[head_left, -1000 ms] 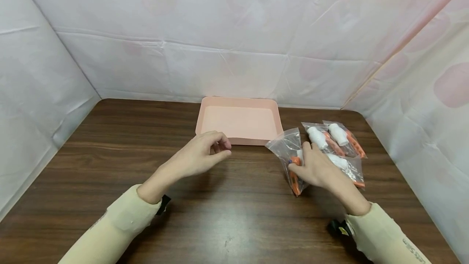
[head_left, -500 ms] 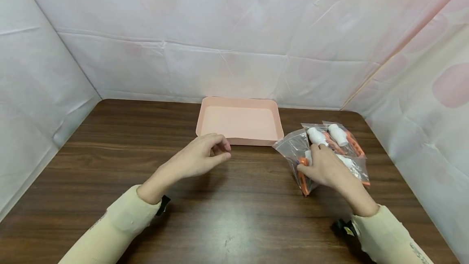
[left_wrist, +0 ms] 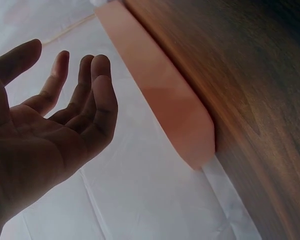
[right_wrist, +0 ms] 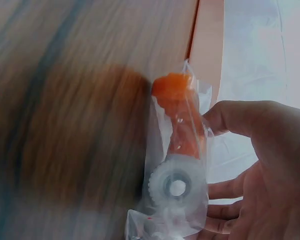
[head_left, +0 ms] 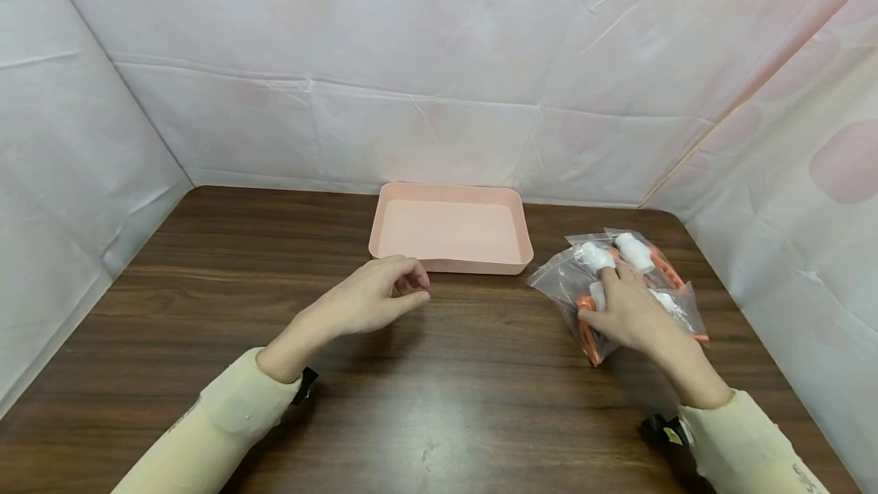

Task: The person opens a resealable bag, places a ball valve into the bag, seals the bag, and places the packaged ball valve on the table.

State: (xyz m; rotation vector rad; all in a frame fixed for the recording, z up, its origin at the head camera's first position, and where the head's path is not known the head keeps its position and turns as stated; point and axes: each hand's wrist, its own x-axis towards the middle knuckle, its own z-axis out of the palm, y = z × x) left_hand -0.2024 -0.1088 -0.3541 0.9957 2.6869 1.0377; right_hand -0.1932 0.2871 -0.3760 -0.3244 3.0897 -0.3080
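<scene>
At the right of the table, my right hand (head_left: 634, 312) grips a clear zip bag (head_left: 559, 280). In the right wrist view the bag holds an orange piece (right_wrist: 182, 120) and a whitish, ridged round part (right_wrist: 177, 185); thumb and fingers lie against its near side. Three other clear bags lie under and beside this hand; white bottles (head_left: 634, 252) and orange pieces (head_left: 667, 269) show through them. My left hand (head_left: 373, 294) holds nothing, its fingers loosely bent above the table just in front of the pink tray (head_left: 473, 267).
The shallow pink tray stands at the back middle of the dark wooden table (head_left: 274, 265). White sheeting (head_left: 411, 59) closes off the back and both sides.
My right hand has shifted to the right with the bag, which now overlaps the other bags. The nearest of those has been nudged rightward. My left hand stays almost still.
</scene>
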